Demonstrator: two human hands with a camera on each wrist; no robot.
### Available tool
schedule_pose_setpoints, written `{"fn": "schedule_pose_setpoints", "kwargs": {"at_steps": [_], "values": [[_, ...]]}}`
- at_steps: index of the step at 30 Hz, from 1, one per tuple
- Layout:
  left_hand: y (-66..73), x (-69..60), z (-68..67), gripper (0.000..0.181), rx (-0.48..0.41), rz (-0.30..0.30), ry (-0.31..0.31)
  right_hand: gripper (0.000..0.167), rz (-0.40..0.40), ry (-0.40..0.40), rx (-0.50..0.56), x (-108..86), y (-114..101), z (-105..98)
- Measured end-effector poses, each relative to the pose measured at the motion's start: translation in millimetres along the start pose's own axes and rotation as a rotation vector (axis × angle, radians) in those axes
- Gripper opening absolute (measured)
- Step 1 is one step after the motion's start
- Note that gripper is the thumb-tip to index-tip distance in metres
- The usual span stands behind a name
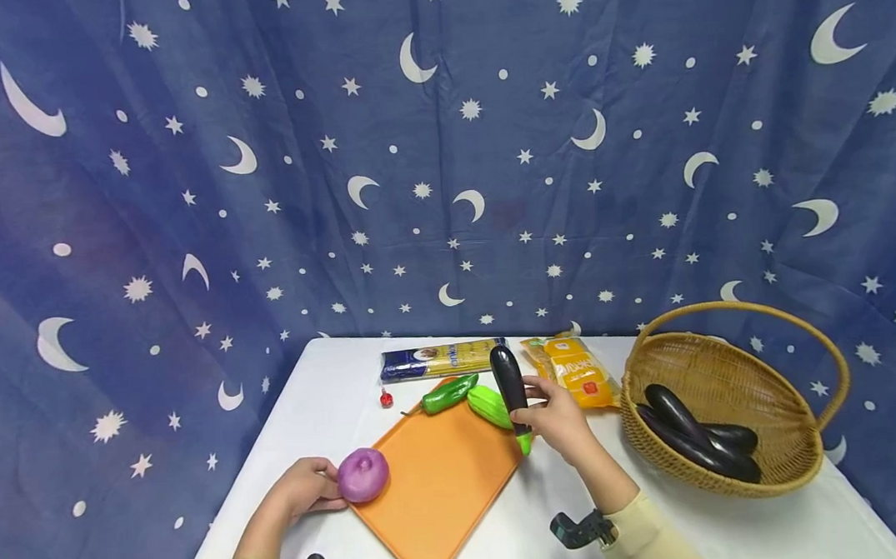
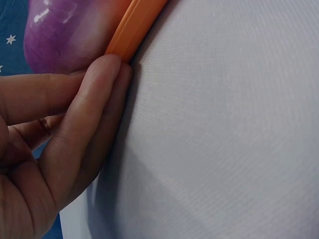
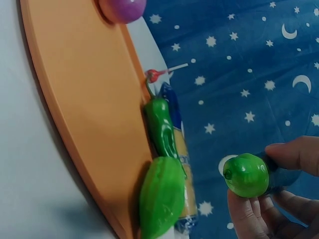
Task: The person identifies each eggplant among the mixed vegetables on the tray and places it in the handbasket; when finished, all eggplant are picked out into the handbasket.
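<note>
My right hand (image 1: 561, 423) grips a dark eggplant (image 1: 508, 379) above the far right corner of the orange tray (image 1: 445, 480). The eggplant stands nearly upright, its green stem end downward; in the right wrist view that green end (image 3: 246, 174) faces the camera. My left hand (image 1: 304, 487) is at the tray's left corner, beside a purple onion (image 1: 363, 475) lying there. In the left wrist view its fairly straight fingers (image 2: 94, 89) touch the tray's rim near the onion's base. A green pepper (image 1: 450, 394) and a light-green ridged vegetable (image 1: 489, 406) lie along the far edge.
A wicker basket (image 1: 801, 456) with a tall handle stands on the right, with several eggplants (image 1: 699, 444) inside. Behind the tray lie a long blue-and-yellow packet (image 1: 444, 360) and an orange bag (image 1: 575, 372). A small red item (image 1: 386, 399) is left of the pepper.
</note>
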State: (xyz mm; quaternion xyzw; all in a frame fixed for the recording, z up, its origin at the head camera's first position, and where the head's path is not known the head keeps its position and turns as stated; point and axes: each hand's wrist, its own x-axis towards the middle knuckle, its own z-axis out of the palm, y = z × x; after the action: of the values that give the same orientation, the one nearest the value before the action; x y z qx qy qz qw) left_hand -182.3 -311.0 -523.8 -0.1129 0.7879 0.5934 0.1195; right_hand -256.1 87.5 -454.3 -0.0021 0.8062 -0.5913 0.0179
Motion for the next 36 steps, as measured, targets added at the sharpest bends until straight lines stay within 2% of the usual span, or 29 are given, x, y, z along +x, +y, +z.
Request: {"fn": "schedule_pose_setpoints", "kwargs": {"at_steps": [5,12,21,28,36], "values": [[-0.9,1.2,-0.5,0.017,0.010,-0.005,-0.002,0.066,0.009,-0.011,0.042,0.3,0,-13],[-1.3,2.1,-2.9,0.015,-0.007,-0.002,-0.029,0.067,0.002,0.016,0.008,-0.5,-3,-29],[-1.3,0.9,-2.3,0.016,-0.009,-0.012,-0.023,0.067,0.025,0.035,0.002,-1.5,-5,-44],[-3.0,0.3,-5.0,0.017,-0.011,0.003,-0.051,0.069,0.034,0.049,-0.005,-6.2,-5,-60],[-4.0,2.4,-5.3,0.017,-0.022,0.025,-0.097,0.071,0.055,0.104,-0.065,-12.6,-5,-83]]}}
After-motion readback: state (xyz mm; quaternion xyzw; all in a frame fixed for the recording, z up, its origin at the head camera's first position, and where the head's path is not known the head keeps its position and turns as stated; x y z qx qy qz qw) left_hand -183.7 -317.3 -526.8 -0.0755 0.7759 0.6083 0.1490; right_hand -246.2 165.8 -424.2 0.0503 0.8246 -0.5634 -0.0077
